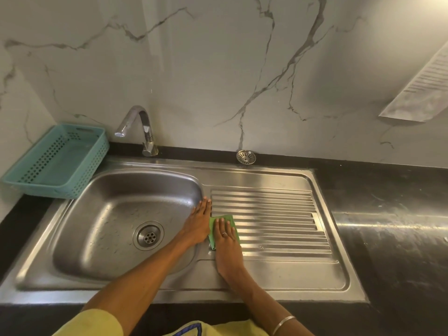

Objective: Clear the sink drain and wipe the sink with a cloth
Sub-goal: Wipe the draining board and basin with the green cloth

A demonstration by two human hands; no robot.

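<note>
A steel sink [72, 243] with a round drain [148, 235] in its basin fills the middle of the head view, with a ribbed drainboard [278, 221] to its right. My left hand [198, 220] lies flat and empty on the rim between basin and drainboard, fingers together. My right hand [226, 235] presses flat on a green cloth [226, 218] at the drainboard's left edge. A steel drain strainer [246, 156] lies on the black counter behind the drainboard, out of the drain.
A teal plastic basket [58, 161] stands at the sink's back left. A chrome tap [138, 128] rises behind the basin. Black countertop [388, 214] extends to the right. A marble wall backs everything, with a sheet of paper [421, 86] on it at the right.
</note>
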